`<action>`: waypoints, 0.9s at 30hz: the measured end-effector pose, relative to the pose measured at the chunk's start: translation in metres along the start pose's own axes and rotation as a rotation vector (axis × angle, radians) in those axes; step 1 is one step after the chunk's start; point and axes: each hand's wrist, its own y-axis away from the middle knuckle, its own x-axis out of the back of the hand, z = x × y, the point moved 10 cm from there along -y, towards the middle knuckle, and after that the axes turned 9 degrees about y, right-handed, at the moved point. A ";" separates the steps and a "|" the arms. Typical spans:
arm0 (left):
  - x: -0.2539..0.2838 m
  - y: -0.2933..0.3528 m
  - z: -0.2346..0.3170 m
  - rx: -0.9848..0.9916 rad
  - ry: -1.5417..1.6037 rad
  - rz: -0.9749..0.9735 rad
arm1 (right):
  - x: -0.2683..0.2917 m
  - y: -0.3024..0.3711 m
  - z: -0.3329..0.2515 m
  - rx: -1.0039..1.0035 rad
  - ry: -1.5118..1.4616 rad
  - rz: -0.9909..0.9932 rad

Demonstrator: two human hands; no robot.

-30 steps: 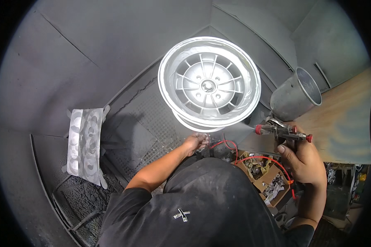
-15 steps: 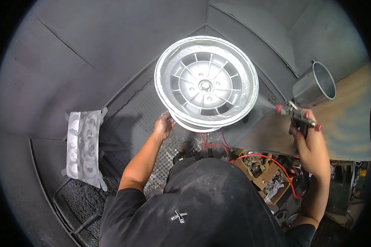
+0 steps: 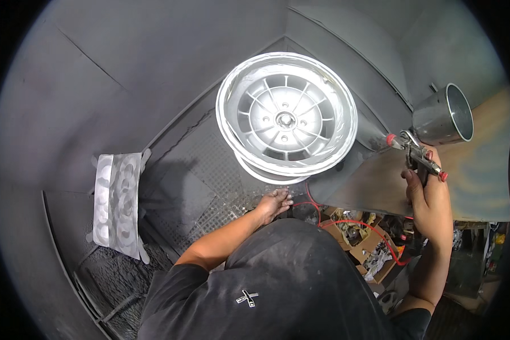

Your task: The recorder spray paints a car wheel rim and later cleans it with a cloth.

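A silver wheel rim (image 3: 285, 153) with many spokes stands tilted before me, its open face turned up toward me. My right hand (image 3: 430, 207) grips a spray gun (image 3: 418, 157) by its handle, at the right of the rim. The gun's red-ringed nozzle points left at the rim, and a large metal paint cup (image 3: 442, 116) sits on the gun. Just below the rim's lower edge is my left hand (image 3: 274, 205), its fingers loosely bent and apart, holding nothing. What supports the rim is hidden beneath it.
A silver panel with swirl marks (image 3: 118, 204) stands at the left. Grey walls (image 3: 153, 62) enclose the far side. A brown board (image 3: 464, 187) lies at the right. Below it, a red hose (image 3: 368, 225) runs past cardboard boxes (image 3: 354, 255) of scraps.
My left hand has come off the rim's lower left edge and moved right, below it. The rim's spokes have turned. The spray gun has shifted slightly right.
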 end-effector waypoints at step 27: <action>0.044 -0.008 0.046 -0.178 0.127 0.080 | -0.007 -0.014 -0.003 0.094 -0.208 0.142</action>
